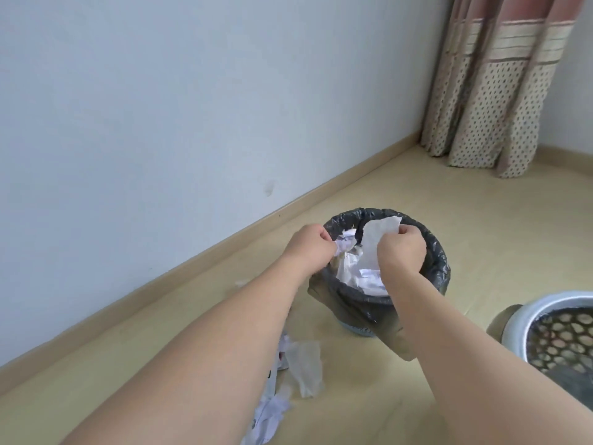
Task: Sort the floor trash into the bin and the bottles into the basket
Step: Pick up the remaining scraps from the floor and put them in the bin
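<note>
Pale wood floor [385, 187] ran wide open toward the curtain [491, 91], wall w/ skirting close on the left. Bin [430, 252], black-lined, sat mid-floor, already heaped w/ paper. Both hands were over its rim: left hand [308, 244] pinched a crumpled scrap [345, 245], right hand [401, 248] gripped a white sheet [377, 239]. More paper scraps [303, 367] lay nr the bin's base; basket [519, 319] just right, at frame edge.

Head cam, looks fwd/down, close over bin [433, 252].
</note>
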Demonstrator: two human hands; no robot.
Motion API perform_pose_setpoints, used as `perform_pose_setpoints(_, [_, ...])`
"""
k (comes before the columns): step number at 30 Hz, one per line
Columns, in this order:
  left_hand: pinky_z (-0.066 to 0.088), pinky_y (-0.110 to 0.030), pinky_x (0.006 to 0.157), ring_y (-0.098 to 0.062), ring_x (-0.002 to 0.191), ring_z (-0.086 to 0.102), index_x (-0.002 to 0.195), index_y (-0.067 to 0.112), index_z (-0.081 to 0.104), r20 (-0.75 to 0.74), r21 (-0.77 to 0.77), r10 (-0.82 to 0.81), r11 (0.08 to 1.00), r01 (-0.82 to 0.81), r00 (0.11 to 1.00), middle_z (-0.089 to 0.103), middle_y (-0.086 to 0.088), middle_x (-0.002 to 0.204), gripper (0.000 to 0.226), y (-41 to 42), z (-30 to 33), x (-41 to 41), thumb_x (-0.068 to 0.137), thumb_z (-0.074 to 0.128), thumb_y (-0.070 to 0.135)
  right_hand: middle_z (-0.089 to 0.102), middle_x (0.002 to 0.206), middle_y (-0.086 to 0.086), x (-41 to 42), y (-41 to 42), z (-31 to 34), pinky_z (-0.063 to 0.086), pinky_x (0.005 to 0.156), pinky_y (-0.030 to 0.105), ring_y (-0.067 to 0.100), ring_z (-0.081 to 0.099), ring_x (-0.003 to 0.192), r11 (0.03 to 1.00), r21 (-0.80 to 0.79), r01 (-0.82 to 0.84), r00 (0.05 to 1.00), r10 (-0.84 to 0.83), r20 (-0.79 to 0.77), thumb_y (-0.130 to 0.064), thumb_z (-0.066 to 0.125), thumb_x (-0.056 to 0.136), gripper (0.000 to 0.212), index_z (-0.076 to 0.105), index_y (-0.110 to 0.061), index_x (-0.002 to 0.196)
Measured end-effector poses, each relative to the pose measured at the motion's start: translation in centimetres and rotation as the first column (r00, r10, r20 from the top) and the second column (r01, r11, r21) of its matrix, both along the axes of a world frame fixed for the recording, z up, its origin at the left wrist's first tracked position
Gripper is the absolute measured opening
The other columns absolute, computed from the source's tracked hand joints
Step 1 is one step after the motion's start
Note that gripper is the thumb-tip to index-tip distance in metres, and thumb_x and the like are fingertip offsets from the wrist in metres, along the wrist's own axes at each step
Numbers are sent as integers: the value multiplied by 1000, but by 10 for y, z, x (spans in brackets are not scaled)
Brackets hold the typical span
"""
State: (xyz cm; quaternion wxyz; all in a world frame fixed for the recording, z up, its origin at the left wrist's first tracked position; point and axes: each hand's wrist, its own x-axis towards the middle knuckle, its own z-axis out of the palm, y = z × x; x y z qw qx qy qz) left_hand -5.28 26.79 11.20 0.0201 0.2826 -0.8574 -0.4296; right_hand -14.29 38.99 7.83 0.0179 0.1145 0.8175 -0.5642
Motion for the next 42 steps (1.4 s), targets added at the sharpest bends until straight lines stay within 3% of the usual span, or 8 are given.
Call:
perform_pose_setpoints(7, [49, -34, 69, -24, 78, 57, 92, 18, 55, 53, -53, 50, 997, -47, 997, 61, -1, 88, 12, -9, -26, 0, 86, 45, 21, 43, 142, 8, 5, 1, -16, 26, 109, 40, 30, 37, 129, 960, 277, -44, 962, 116, -247, -13, 42, 90, 44, 52, -13, 133])
perform_pose_setpoints(12, [46, -29, 67, -24, 89, 63, 98, 20, 60, 100, -88, 126, 989, -118, 987, 63, -1, 94, 17, -59, -37, 65, 89, 45, 20, 54, 124, 7, 73, -48, -35, 34, 97, 40, 30, 47, 114, 831, 473, -292, 685, 527, -503, -12, 46, 77, 40, 60, -9, 114])
perform_pose_setpoints(18, [48, -30, 71, -25, 87, 64, 95, 13, 64, 276, -160, 174, 978, -133, 945, 67, -5, 94, 17, -106, -83, 200, 87, 49, 15, 55, 112, 5, 200, -82, -81, 36, 85, 37, 31, 51, 100, 475, 600, -643, 409, 876, -255, -16, 48, 78, 38, 57, -13, 115])
perform_pose_setpoints(23, [41, -21, 61, -15, 82, 56, 89, 22, 60, 412, -104, 122, 991, -87, 903, 59, 8, 86, 5, -104, -150, 314, 87, 56, 20, 49, 120, 2, 270, -70, -132, 41, 88, 33, 23, 52, 107, 133, 442, -887, 307, 886, 349, -26, 45, 91, 29, 47, -15, 118])
perform_pose_setpoints(27, [39, -25, 65, -14, 86, 55, 90, 30, 56, 507, -44, -21, 998, 50, 861, 55, 9, 94, 13, -90, -185, 364, 79, 59, 24, 52, 117, 8, 293, -63, -161, 40, 84, 31, 27, 52, 111, 156, 375, -914, 361, 733, 576, -24, 49, 87, 31, 47, -9, 114])
perform_pose_setpoints(32, [48, -33, 85, -17, 103, 53, 112, 32, 52, 568, -93, -144, 967, 237, 810, 41, 12, 115, 44, -71, -210, 397, 71, 65, 39, 44, 65, -4, 310, -59, -175, 28, 48, 26, 15, 43, 55, 259, 347, -901, 422, 710, 564, -31, 58, 77, 28, 39, -17, 62])
perform_pose_setpoints(36, [40, -31, 81, -21, 110, 50, 119, 24, 53, 568, -310, -127, 882, 355, 813, 45, 4, 122, 31, -69, -218, 413, 88, 52, 28, 52, 80, -2, 316, -65, -180, 30, 50, 26, 17, 52, 68, 167, 455, -875, 427, 711, 559, -29, 53, 85, 16, 46, -18, 76])
perform_pose_setpoints(42, [39, -31, 70, -23, 96, 57, 94, 20, 59, 486, -264, -45, 944, 196, 873, 58, 2, 104, 18, -79, -207, 413, 93, 41, 20, 63, 99, 8, 316, -72, -180, 42, 70, 29, 29, 62, 91, -23, 631, -775, 393, 765, 511, -25, 38, 97, 22, 58, -15, 100])
